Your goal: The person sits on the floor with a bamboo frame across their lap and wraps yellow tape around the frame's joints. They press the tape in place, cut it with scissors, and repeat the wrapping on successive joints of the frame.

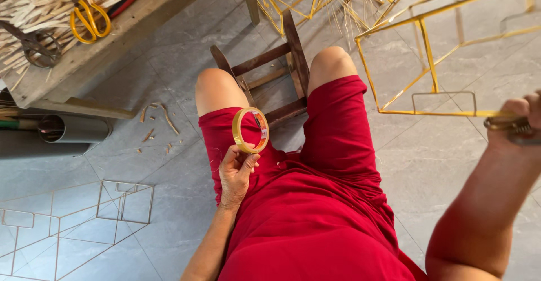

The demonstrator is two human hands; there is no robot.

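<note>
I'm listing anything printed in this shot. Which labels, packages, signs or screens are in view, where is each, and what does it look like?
Label inside the tape roll: held up by the left hand over the lap; a small white and red strip on the inner core of the yellow ring.
No packages, signs or screens show.

Craft workshop: bamboo strips (51, 2), scissors (89, 19) on workbench (141, 16), wire frames (428, 50).

We see a grey tiled floor (439, 163); on it lie wood scraps (158, 126) at nine o'clock and a wire frame (73, 224) at seven o'clock.
</note>
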